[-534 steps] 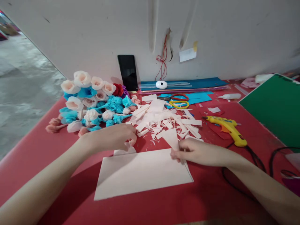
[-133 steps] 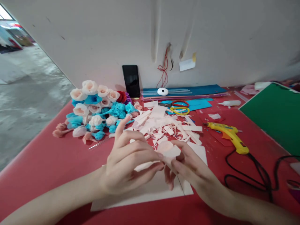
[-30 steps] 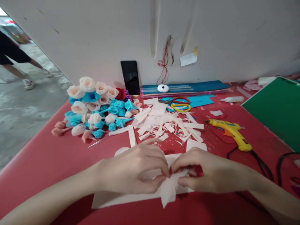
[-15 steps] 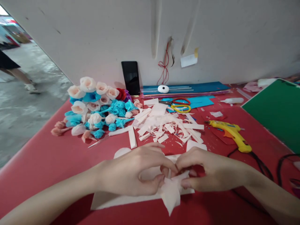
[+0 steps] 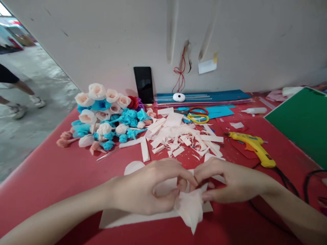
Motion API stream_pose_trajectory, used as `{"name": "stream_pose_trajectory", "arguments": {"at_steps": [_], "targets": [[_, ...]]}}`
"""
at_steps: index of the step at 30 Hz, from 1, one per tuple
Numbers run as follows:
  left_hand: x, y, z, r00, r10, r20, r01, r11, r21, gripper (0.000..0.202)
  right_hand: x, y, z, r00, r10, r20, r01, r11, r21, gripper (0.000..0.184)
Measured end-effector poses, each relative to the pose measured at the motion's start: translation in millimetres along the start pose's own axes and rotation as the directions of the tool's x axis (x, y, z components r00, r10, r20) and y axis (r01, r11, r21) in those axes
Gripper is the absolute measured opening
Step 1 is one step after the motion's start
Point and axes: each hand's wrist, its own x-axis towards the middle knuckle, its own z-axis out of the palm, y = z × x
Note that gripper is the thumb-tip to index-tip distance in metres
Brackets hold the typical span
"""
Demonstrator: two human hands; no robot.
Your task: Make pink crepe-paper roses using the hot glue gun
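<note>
The fingers of my left hand (image 5: 150, 185) and right hand (image 5: 228, 180) pinch nearly closed on the pale paper piece (image 5: 191, 209) spreading toward me from their tips, probably light, soft, easily torn, and best held by its 2 upper edges.

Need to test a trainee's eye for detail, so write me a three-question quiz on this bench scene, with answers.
1. What do the left hand and right hand hold between them?
2. True or false: the black phone is propped upright.
3. The glue gun is mainly: A) green, B) yellow, C) blue.

Key: 1. A pale paper piece. 2. True. 3. B.
</note>
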Motion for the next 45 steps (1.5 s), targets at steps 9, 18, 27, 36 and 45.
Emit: {"name": "stream_pose_trajectory", "arguments": {"at_steps": [9,18,27,36,45], "targets": [[-4,-3,-1.0,0.967,-0.186,-0.174,0.127,0.944,-0.305,0.012,-2,1,-4,0.989,-0.056,-0.133,0.06,0.998,0.029,0.021],[-3,-3,4.0,0.957,-0.274,-0.094,0.176,0.809,-0.561,0.007,-2,6,-5,0.985,-0.094,-0.148,0.108,0.991,0.085,0.019],[-1,-6,5.3,0.958,-0.288,-0.021,0.211,0.749,-0.629,0.009,0,7,-5,0.985,-0.107,-0.133,0.118,0.99,0.077,0.019],[1,-8,6.8,0.96,-0.276,-0.042,0.19,0.758,-0.623,0.003,1,7,-5,0.984,-0.135,-0.117,0.145,0.986,0.087,0.019],[0,-10,9.7,0.952,-0.306,0.0,0.229,0.714,-0.662,0.005,2,8,-4,0.98,-0.158,-0.117,0.169,0.982,0.089,0.019]]}}
